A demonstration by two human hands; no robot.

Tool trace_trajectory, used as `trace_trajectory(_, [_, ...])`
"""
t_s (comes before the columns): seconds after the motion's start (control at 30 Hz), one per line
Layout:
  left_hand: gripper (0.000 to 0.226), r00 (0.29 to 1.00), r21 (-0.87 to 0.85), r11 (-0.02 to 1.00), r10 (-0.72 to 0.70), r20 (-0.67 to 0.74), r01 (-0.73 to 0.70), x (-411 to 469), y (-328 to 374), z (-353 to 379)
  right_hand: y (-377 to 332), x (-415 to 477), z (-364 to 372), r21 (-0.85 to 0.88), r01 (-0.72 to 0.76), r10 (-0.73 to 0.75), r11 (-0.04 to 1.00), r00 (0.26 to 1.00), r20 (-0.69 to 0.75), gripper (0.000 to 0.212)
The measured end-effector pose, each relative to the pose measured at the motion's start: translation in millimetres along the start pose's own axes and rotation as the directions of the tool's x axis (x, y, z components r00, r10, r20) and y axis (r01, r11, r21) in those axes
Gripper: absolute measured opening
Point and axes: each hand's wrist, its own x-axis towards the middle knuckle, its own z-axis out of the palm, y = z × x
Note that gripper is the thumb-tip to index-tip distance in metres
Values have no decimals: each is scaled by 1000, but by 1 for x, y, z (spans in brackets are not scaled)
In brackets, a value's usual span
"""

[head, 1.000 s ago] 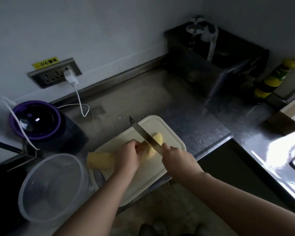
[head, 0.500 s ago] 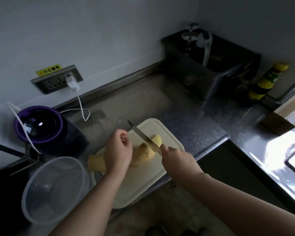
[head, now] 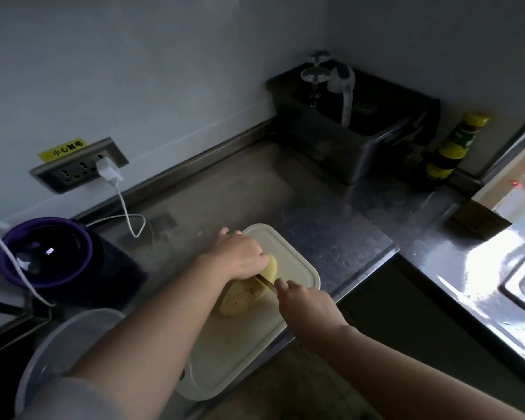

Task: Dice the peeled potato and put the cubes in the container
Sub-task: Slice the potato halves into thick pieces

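Clamping my left hand [head: 240,257] over the firm, probably slippery peeled yellow potato [head: 243,295] on the cream plastic board [head: 297,262]; right hand [head: 309,307] grips the steel knife [head: 267,284].

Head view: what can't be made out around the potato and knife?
Head view:
- Steel kitchen knife: blade under the left hand, handle inside the right hand.
- Peeled yellow potato: far part covered by the left hand; piece count unclear.
- Clear round plastic container: near side behind the left forearm; contents too dim.
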Motion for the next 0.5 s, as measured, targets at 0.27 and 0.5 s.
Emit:
trace_trajectory(0.27, [35, 933, -242, 963, 21, -358, -114, -3, -10, -3, 10, 0, -21, 34, -54, 55, 998, 998, -20, 24])
trace_trajectory(0.5, [27, 658, -771, 631, -547, -518, -83, -47, -19, 27, 6, -7, -39, 119, -72, 81, 990, 994, -76, 24])
